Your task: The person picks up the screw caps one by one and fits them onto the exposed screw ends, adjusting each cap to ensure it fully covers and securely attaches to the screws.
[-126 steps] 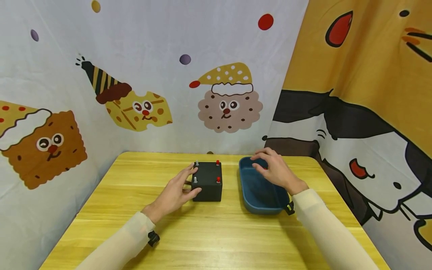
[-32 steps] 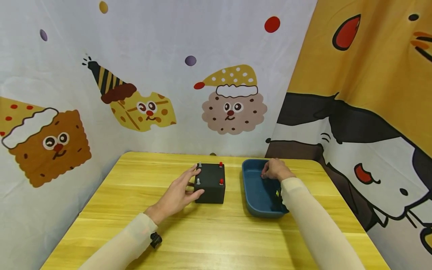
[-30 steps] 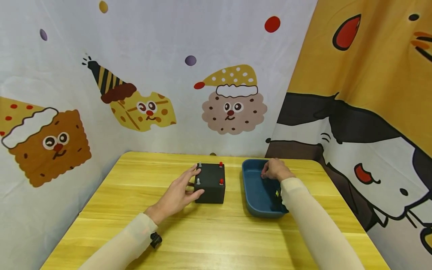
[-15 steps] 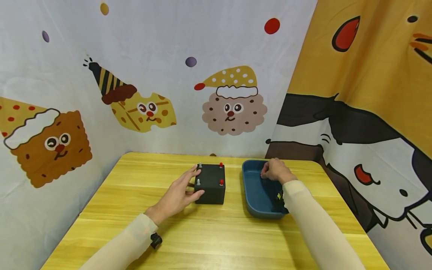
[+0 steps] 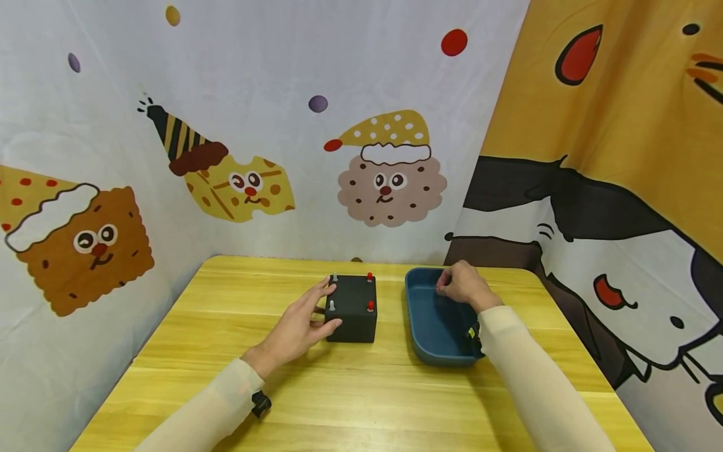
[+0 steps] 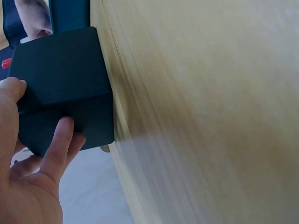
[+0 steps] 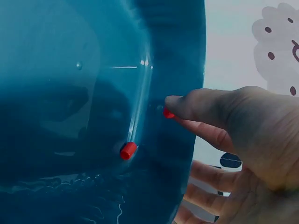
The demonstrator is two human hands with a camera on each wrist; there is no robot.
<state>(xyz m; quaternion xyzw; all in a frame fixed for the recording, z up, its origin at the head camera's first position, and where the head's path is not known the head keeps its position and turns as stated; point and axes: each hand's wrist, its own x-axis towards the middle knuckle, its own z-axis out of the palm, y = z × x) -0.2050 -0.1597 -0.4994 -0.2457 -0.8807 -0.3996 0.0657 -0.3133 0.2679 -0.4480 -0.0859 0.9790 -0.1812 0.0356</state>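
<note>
A black box [image 5: 351, 309] stands on the table, with two silver toggle levers on the left of its top and two red-capped ones on the right. My left hand [image 5: 294, 328] holds its left side, thumb on the front face and other fingers against the left face [image 6: 70, 123]. Over the far end of a blue tub [image 5: 440, 359] is my right hand [image 5: 464, 284]. Between its thumb and index finger it pinches a small red cap [image 7: 168, 113], mostly covered by the fingertips. A second red cap [image 7: 128, 150] lies in the tub near the wall.
The wooden table [image 5: 226, 314] reaches back to a printed cloth [image 5: 271, 75] with cartoon figures. The tub stands to the right of the box, with a gap between them. A dark wrist device [image 5: 260, 403] hangs below the left sleeve.
My right hand, above the tub with fingers spread at first, has gone down into it and closed on a red cap. It has just risen slightly. My left hand stays at the box.
</note>
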